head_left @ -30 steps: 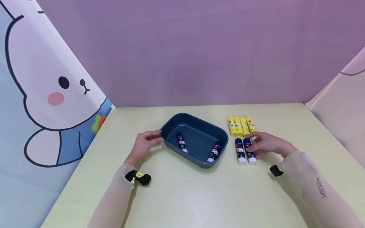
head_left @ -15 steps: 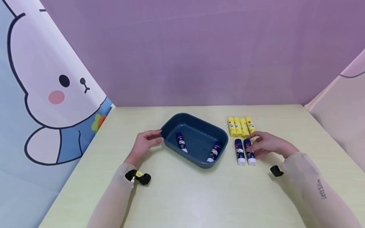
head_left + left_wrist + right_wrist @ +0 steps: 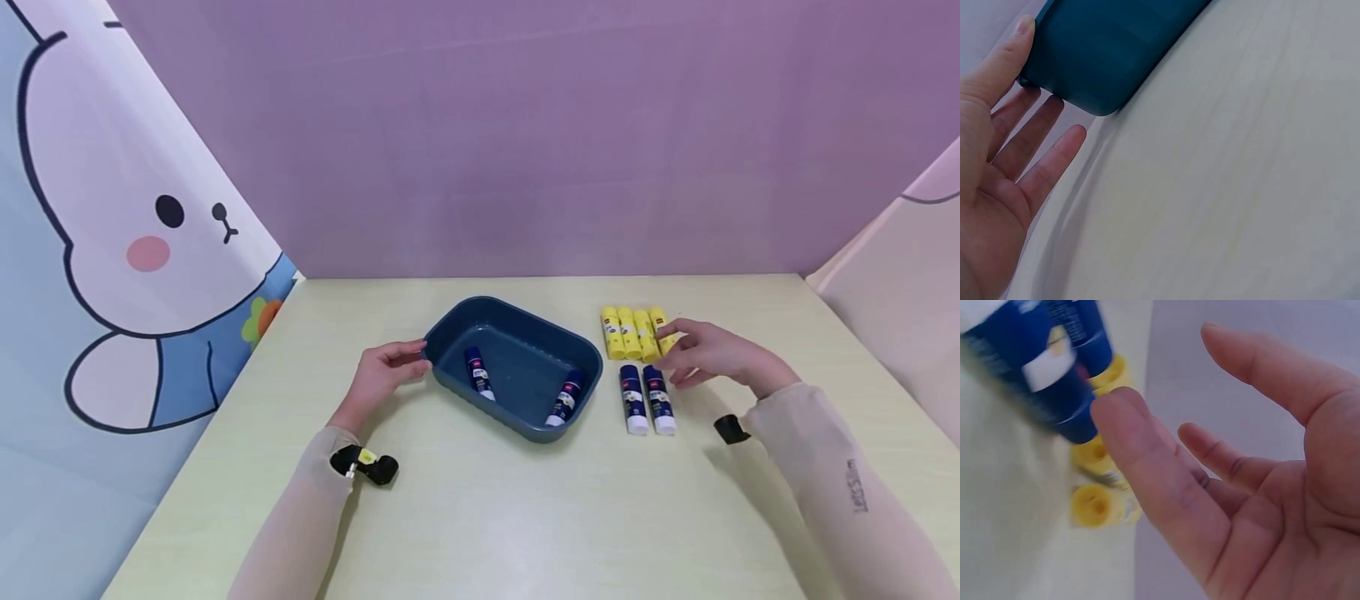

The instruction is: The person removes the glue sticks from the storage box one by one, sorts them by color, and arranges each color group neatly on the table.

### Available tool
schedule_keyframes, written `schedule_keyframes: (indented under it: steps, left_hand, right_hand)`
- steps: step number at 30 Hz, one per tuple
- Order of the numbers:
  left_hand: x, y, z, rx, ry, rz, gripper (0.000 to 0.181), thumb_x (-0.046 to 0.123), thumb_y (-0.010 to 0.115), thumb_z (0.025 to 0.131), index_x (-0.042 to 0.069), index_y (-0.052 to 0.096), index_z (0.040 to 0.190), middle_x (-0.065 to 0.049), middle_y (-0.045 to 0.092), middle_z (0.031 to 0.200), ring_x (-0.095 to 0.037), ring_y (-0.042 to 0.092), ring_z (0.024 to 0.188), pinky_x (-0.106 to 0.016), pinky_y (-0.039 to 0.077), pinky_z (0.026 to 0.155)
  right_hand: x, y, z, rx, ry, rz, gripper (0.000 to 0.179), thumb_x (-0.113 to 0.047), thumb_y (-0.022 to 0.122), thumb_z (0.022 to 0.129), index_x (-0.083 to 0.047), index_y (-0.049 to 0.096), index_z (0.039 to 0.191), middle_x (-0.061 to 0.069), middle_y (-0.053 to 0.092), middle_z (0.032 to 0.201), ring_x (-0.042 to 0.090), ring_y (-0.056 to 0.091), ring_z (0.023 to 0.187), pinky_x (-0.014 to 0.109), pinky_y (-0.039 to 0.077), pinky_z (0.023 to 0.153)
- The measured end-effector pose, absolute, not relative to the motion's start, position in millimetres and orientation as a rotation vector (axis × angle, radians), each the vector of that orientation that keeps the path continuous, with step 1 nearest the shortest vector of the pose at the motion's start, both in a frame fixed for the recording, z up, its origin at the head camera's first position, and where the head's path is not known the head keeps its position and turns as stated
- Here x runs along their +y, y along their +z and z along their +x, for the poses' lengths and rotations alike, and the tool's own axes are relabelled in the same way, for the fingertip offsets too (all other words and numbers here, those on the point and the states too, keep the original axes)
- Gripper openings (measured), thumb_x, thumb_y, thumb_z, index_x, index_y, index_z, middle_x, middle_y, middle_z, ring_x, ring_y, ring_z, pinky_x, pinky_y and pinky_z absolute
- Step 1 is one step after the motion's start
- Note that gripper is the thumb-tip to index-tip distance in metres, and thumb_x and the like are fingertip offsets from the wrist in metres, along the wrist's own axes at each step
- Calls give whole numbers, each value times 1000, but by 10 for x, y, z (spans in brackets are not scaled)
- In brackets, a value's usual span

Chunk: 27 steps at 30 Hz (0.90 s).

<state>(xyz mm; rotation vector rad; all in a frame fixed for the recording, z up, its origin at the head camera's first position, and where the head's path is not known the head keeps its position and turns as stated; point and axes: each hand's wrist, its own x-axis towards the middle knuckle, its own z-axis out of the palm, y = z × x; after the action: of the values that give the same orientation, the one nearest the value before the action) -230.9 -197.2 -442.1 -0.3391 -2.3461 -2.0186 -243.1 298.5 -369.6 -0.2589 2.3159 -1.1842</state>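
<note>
A dark blue plastic bin sits mid-table, turned at an angle, with two navy glue sticks lying inside. At its left end my left hand touches the corner with thumb and fingertips, the fingers fairly straight; the left wrist view shows the thumb near the rim of the bin. My right hand hovers at the right, fingers spread and holding nothing. Just to its left lie two navy glue sticks with white ends. Behind them is a row of yellow glue sticks, the rightmost partly hidden by my fingers.
The pale table ends at a purple backdrop. A cartoon-printed sheet borders the left side and another pale sheet the right. Each wrist carries a small black camera, one seen near the left sleeve.
My right hand has lifted off the rightmost navy glue stick and shifted slightly back, toward the yellow row. The left hand stays at the bin, and the glue sticks keep their places.
</note>
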Motion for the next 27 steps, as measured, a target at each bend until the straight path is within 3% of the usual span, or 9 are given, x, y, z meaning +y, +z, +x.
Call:
schedule_keyframes:
  steps: [27]
  left_hand:
    - [-1978, -4425, -2311, -2348, -2019, -331, 42, -1, 76, 86, -9, 63, 124, -29, 62, 125, -10, 71, 89, -27, 60, 79]
  right_hand:
    - [2295, -3369, -2664, 2303, -1274, -488, 56, -16, 68, 95, 0, 40, 139, 25, 60, 111, 37, 67, 91, 46, 59, 84]
